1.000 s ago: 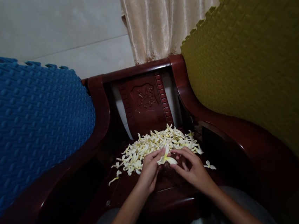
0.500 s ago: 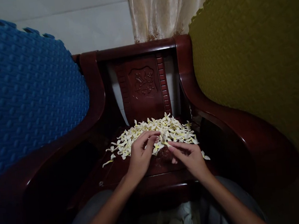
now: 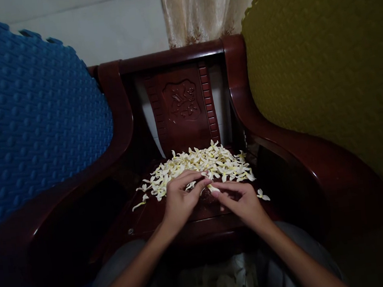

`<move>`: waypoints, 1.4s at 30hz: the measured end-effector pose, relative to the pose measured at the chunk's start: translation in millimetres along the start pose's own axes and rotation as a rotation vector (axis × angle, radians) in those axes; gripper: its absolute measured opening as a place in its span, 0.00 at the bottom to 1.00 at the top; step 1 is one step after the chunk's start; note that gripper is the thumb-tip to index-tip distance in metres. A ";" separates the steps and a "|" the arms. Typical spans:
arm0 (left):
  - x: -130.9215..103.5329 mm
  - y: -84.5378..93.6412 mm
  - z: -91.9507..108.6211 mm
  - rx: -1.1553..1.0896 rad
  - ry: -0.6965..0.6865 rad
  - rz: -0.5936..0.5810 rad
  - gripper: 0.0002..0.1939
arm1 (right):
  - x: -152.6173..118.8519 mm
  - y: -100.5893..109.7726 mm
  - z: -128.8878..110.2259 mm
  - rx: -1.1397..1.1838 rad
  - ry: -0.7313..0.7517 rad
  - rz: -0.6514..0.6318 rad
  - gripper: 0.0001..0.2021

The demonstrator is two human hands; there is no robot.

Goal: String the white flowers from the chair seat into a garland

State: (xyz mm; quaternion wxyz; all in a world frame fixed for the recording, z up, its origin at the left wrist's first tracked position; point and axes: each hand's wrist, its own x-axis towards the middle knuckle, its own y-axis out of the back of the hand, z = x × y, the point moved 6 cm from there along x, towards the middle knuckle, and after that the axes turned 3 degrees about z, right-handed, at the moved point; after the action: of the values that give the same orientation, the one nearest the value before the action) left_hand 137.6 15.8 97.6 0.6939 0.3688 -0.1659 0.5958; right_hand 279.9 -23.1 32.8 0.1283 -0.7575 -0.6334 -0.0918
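Observation:
Between my two hands is a white flower with a yellowish middle. My right hand pinches it between thumb and index finger. From the other side my left hand is closed, its thumb and fingertips meeting at the flower's far end. Just beyond the fingers a heap of white and pale yellow flowers covers the back of the dark red wooden chair seat. One loose flower lies left of the heap, another to the right.
Wooden armrests curve along both sides, and a carved backrest rises behind the heap. A blue foam mat stands on the left, an olive one on the right. Below the seat, between my knees, are pale, dim shapes.
My left thumb and fingertips have come in to the flower that my right hand pinches. The flower is now turned and lower. The view has shifted slightly.

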 end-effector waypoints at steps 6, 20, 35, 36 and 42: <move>-2.4 -3.6 0.0 0.015 0.008 -0.008 0.04 | -1.6 -4.5 1.3 -0.023 0.023 -0.037 0.16; -4.7 -9.0 -2.2 0.021 0.109 -0.019 0.10 | -2.9 -4.3 -1.8 -0.090 0.056 -0.023 0.13; -13.2 -27.2 4.0 -0.025 0.119 -0.345 0.18 | 1.0 15.2 -20.1 -0.092 0.179 0.067 0.16; -14.9 -29.9 2.7 -0.032 0.131 -0.373 0.18 | 0.6 14.3 -21.7 -0.101 0.209 0.041 0.16; -17.5 -36.7 -1.7 -0.040 0.148 -0.405 0.17 | 2.4 14.6 -21.7 -0.100 0.239 0.003 0.11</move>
State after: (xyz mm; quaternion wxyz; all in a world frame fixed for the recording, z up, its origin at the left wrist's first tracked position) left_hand 168.0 4.0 73.2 0.8168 0.3361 -0.0487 0.4664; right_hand 295.2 -30.1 53.1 0.1650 -0.7475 -0.6072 -0.2129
